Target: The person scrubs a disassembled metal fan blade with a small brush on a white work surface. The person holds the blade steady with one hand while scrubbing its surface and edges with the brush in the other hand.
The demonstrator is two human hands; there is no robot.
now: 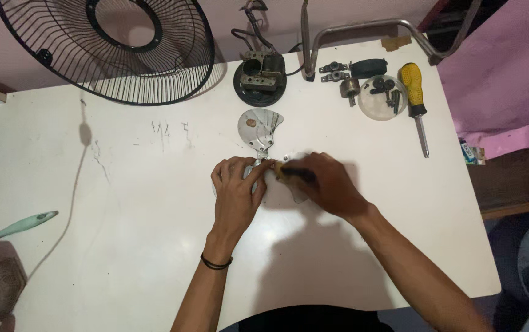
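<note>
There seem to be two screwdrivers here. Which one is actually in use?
The small dark-handled screwdriver gripped in the right hand, its tip at the metal part. The yellow-handled screwdriver lies untouched at the table's far right.

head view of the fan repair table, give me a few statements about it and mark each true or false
1. Both hands meet at a small silver metal fan part near the middle of the white table. True: the left hand and right hand are both at the silver metal part.
2. The yellow-handled screwdriver is in the right hand. False: it lies on the table at the far right; the right hand holds a dark-handled tool.
3. A black wire fan guard sits at the far left corner. True.
4. The clear round dish is empty. False: it holds small dark screws and parts.
5. The left wrist wears a black band. True.
</note>
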